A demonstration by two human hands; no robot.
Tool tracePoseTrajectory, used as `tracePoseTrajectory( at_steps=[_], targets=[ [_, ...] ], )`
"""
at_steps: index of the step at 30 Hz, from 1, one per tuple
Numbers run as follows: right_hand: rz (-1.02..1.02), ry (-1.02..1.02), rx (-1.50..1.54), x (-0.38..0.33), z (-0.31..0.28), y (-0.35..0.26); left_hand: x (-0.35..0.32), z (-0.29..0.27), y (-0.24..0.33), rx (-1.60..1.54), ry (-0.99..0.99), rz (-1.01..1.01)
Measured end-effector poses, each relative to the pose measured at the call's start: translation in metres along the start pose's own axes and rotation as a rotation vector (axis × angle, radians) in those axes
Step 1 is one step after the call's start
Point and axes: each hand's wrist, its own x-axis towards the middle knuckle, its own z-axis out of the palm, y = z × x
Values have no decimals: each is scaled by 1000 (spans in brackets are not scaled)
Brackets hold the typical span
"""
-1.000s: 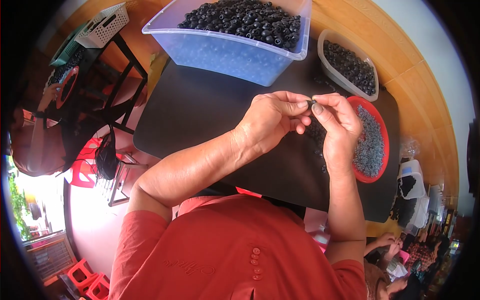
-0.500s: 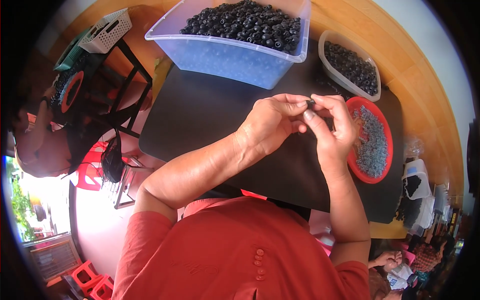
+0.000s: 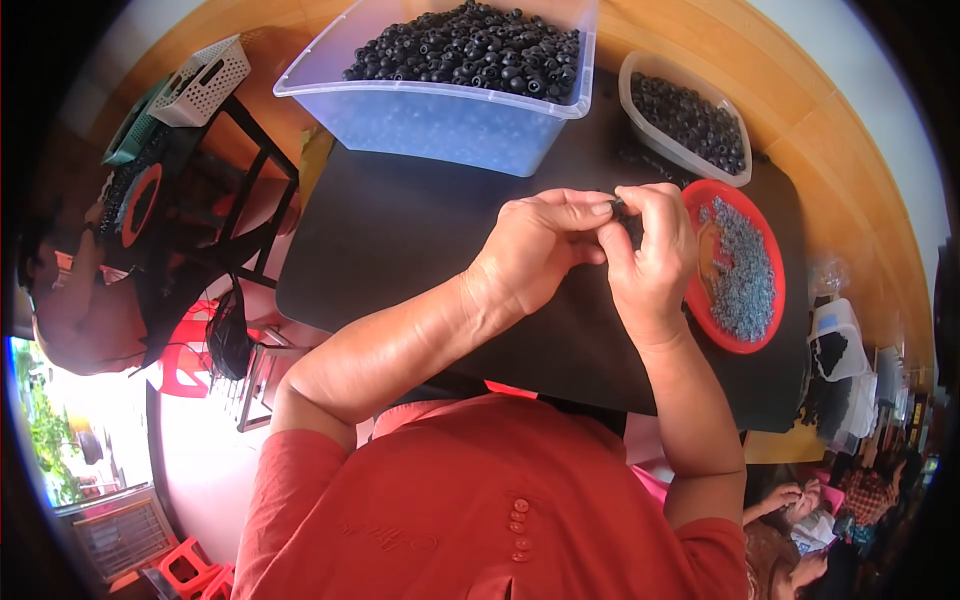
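Over the dark table my two hands meet at the fingertips. A small black plastic part shows between them, mostly covered by fingers. My left hand pinches it from the left with thumb and forefinger. From the right, my right hand closes on the same part, thumb below and forefinger curled over it. Just right of that hand sits a red oval tray with many small bluish-grey pieces.
Beyond my hands stands a large translucent tub heaped with black ring-like parts. A smaller clear container of black parts is at the far right. Another person works at the left; more people sit at the lower right.
My right fingers have drawn in closer around the black part, the thumb nearer to my left fingertips. The view has shifted slightly, so tub and tray appear a little further left.
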Motion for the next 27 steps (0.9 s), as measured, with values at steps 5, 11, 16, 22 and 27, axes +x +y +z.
tracePoseTrajectory(
  at_steps=[5,11,16,22,27],
  targets=[
    [-69,-46,-79,1,-3,1,-6,9,1,118,98,85],
    [-66,-91,-49,-2,-6,0,-6,7,-2,129,71,127],
    [-103,-64,-34,2,-9,0,-8,12,5,86,14,128],
    [-166,-38,-80,4,-15,-2,-9,13,4,235,-4,242],
    [-192,19,-36,4,-8,3,-9,10,9,298,-7,208]
  ],
)
